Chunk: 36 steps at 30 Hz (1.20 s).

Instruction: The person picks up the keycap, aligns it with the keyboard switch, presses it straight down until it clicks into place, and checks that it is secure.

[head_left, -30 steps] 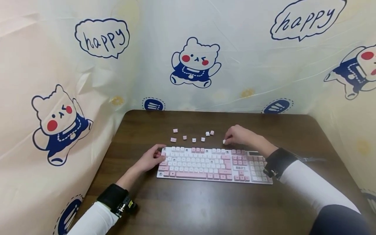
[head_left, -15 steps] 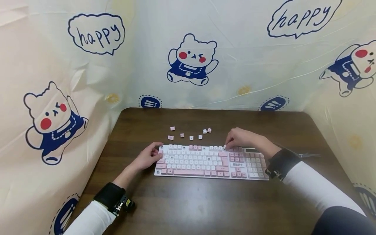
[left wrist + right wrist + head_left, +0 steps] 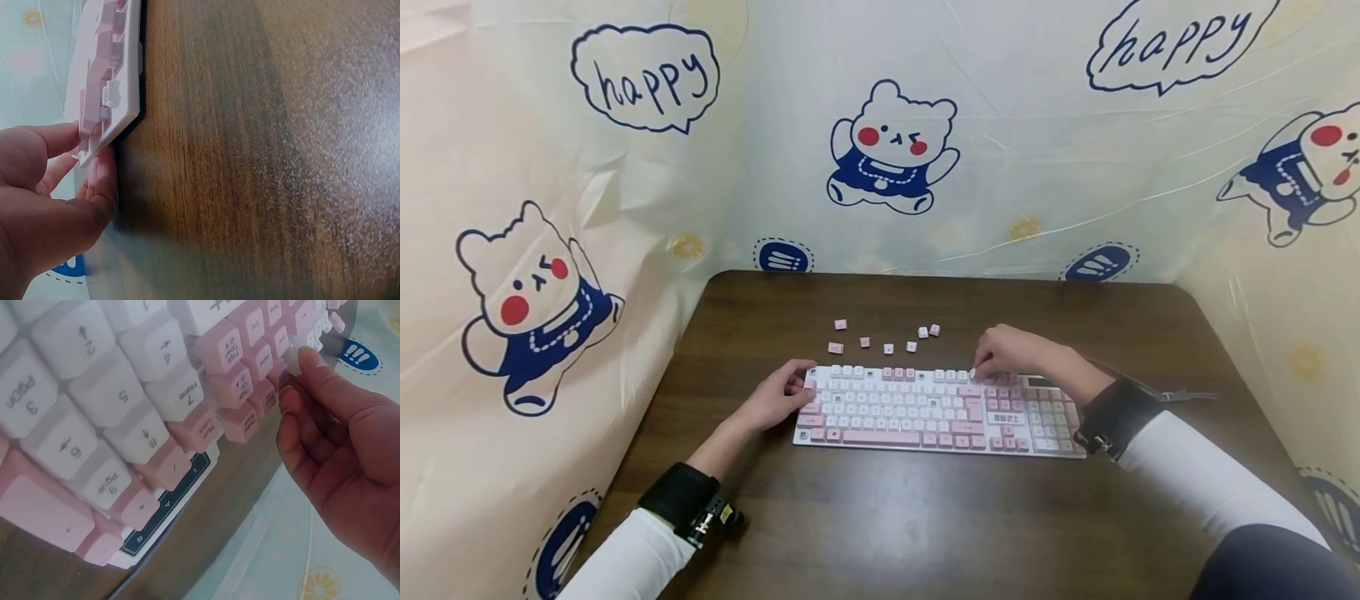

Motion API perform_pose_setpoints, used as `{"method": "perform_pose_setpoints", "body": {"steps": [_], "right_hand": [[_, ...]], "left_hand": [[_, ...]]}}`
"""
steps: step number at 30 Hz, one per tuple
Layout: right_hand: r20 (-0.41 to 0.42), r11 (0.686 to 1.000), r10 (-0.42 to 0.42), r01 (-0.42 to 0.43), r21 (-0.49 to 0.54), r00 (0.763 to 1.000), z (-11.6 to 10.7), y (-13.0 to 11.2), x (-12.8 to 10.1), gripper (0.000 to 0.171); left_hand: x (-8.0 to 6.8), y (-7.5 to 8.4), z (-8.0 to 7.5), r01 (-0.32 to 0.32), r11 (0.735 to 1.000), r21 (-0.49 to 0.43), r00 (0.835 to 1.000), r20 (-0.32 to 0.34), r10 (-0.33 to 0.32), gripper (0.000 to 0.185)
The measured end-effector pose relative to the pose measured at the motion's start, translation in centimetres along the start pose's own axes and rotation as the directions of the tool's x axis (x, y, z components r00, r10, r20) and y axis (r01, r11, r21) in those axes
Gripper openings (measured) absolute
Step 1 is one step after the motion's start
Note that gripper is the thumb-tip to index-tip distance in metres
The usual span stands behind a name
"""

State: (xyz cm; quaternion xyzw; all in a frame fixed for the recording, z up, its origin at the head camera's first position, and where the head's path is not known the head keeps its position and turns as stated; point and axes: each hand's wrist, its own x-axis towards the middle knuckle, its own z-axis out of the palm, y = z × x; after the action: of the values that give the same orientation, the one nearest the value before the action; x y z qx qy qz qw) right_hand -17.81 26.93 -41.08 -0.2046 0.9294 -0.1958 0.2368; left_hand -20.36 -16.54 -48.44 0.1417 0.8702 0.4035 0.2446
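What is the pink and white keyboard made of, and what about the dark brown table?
The pink and white keyboard looks like smooth matte plastic: moulded keycaps with printed legends and a thin, even white frame. The dark brown table looks like wood or wood-look laminate: streaky grain shows, with a soft sheen from the light.

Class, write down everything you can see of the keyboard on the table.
The keyboard is a full-size plastic board with white and pink keycaps and a number pad at its right end. It lies flat on the dark wooden table. The left hand grips its left end; the right hand holds a white keycap at its top row.
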Motion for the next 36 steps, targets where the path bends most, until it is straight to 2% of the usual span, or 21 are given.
{"method": "perform_pose_setpoints", "body": {"steps": [7,10,15,18,22,27,36], "right_hand": [[-0.027,0.999,0.012,-0.013,-0.046,1.000,0.1,-0.9,0.0,0.007],[-0.054,0.994,0.015,-0.021,-0.106,0.998,0.2,-1.6,0.1,0.005],[-0.085,0.958,0.031,-0.054,-0.283,0.996,0.6,-3.3,0.3,0.010],[-0.104,0.939,0.057,-0.089,-0.333,0.993,0.9,-4.0,0.4,0.013],[-0.126,0.951,0.118,-0.148,-0.270,0.985,1.2,-4.3,0.3,0.008],[-0.125,0.973,0.152,-0.171,-0.156,0.980,1.3,-4.2,0.2,0.004],[-0.112,0.972,0.142,-0.160,-0.172,0.984,1.7,-4.1,0.3,0.010]], "left_hand": [[0.2,0.3,-0.1,-0.001,1.000,0.005,1.000,-0.006,0.001,0.053],[0.3,0.3,-0.2,0.000,1.000,0.002,1.000,-0.007,0.000,0.054],[0.4,0.2,-0.1,0.008,1.000,-0.003,1.000,-0.001,-0.008,0.054],[0.4,0.3,0.0,0.011,1.000,-0.007,1.000,0.000,-0.011,0.053],[0.4,0.4,-0.1,0.003,1.000,-0.004,1.000,0.000,-0.003,0.053],[0.3,0.4,-0.3,-0.008,1.000,0.009,1.000,-0.005,0.008,0.053],[0.0,0.2,0.2,-0.002,1.000,0.004,1.000,-0.006,0.002,0.053]]}}
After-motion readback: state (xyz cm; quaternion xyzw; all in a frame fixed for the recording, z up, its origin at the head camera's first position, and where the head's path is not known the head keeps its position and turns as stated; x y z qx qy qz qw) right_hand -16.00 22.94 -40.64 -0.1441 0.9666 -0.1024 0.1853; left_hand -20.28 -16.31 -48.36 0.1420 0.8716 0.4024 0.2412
